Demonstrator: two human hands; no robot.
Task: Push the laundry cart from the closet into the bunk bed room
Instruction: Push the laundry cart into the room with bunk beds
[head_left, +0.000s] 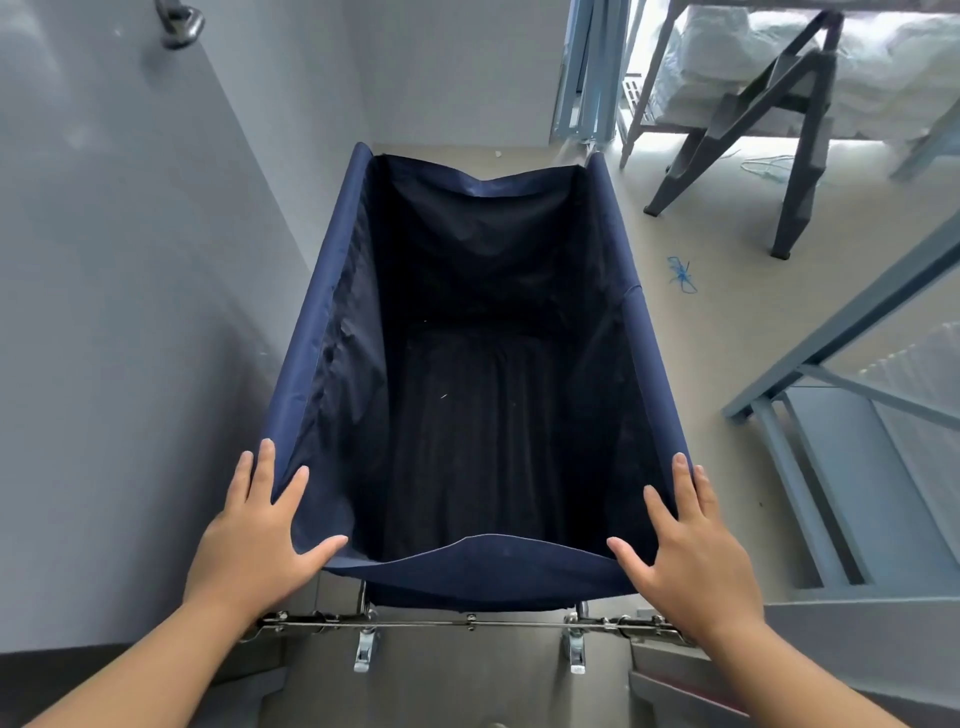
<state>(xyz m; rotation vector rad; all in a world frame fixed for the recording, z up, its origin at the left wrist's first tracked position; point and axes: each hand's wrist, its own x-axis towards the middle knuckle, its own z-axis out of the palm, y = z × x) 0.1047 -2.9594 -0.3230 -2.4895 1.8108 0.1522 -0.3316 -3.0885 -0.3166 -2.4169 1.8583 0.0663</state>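
Observation:
The laundry cart (332, 291) is a deep navy fabric bag on a metal frame with small castors, filling the middle of the view; its inside looks empty. My left hand (260, 535) rests flat on the near left corner of the rim, fingers spread. My right hand (685, 551) lies on the near right corner the same way, thumb over the inner edge. Both palms press on the fabric rim rather than wrapping round it. The cart's far end points toward a room with a bunk bed (779, 93).
A grey wall (130, 260) runs close along the cart's left side. A grey step ladder (753, 140) stands at the bunk bed ahead right. A blue-grey metal bed frame (852, 415) is close on the right. Blue string (681, 275) lies on the beige floor.

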